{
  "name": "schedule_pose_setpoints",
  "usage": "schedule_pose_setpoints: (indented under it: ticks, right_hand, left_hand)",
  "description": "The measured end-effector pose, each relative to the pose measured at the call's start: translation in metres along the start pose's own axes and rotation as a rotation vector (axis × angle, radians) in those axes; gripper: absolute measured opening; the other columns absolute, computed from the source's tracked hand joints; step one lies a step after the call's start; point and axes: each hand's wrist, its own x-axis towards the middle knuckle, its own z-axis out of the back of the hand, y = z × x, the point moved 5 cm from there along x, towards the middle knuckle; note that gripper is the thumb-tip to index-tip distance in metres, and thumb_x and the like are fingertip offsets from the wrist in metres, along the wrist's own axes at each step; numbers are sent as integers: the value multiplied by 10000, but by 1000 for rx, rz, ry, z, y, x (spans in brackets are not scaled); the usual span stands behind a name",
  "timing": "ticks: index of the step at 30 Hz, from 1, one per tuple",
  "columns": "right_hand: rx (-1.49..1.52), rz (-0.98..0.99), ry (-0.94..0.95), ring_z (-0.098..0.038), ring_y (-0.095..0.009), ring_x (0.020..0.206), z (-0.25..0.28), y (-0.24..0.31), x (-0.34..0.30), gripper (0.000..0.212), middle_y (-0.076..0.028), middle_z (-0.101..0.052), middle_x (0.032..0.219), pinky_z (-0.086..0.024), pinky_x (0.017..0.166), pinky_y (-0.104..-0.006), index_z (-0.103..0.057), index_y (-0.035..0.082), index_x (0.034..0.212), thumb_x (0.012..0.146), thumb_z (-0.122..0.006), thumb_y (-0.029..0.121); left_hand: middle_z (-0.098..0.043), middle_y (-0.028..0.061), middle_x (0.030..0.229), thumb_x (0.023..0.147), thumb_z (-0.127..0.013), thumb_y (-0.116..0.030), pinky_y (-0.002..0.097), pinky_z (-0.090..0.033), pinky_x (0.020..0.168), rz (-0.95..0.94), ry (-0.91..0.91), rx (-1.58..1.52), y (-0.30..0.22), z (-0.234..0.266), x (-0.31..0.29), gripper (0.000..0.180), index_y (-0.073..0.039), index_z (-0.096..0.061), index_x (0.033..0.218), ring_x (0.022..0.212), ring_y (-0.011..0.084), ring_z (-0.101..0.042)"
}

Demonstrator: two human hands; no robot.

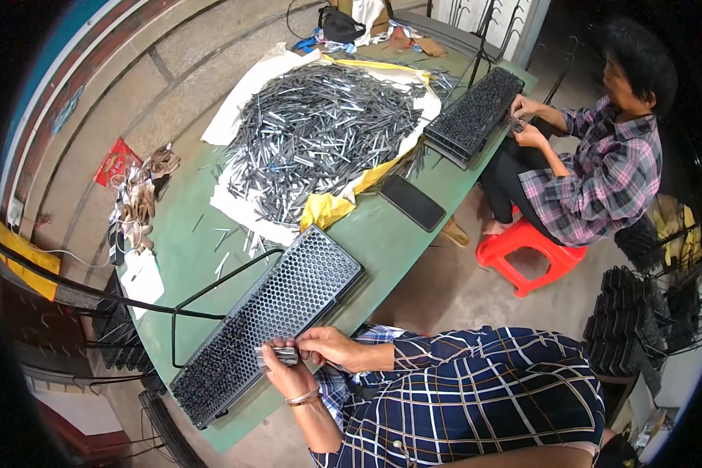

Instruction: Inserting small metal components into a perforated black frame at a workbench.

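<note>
In the left hand [288,377], closed thumb to fingers, a small bundle of grey strips [286,356], over the near edge of a black perforated rack [312,265]. Just beside the bundle, the right hand [329,349], fingertips bent inward; cannot tell whether pinching a strip.

At far left, a yellow cloth [25,261]. Next, along the left side of the green bench [382,257], a red packet [117,162], a pile of tan gloves [138,204] and a white sheet [142,277]. Slanting in front of the bench toward the rack, a bent black rod [230,278]. Beyond the rack, a large heap of loose strips [327,125] on a white-and-yellow sack [327,209]. Then a black smartphone [412,203] and a second rack [448,148], densely filled. Past the bench, a co-worker [600,164] in plaid, on a red stool [515,238]. At far right, stacked black racks [620,324].

Long axis of the near rack diagonal, lower left to upper right, with dark pieces crowding the lower-left part and open round holes toward the upper right. Bundle roughly level, left to right.

On the red packet, pale print too small to read.
</note>
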Motion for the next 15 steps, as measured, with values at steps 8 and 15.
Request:
schedule_pose_setpoints:
  ticks: [8,15]
  right_hand:
    - [-82,-54,87,-486,-45,557,2,-1,-2,192,34,-576,719,-394,492,-188,-616,79,914,888,-554,259]
    - [-77,-95,176,-497,-50,568,-8,2,-2,184,16,-574,710,-400,497,-181,-622,46,935,870,-588,214]
  left_hand:
    - [-512,13,774,914,-529,-299,295,-448,655,37,-139,-89,-1,18,1,220,-95,-488,843,699,137,-513]
    - [-498,-2,772,914,-530,-308,288,-432,636,51,-132,-68,-21,12,-9,211,-109,-486,859,715,124,-486]
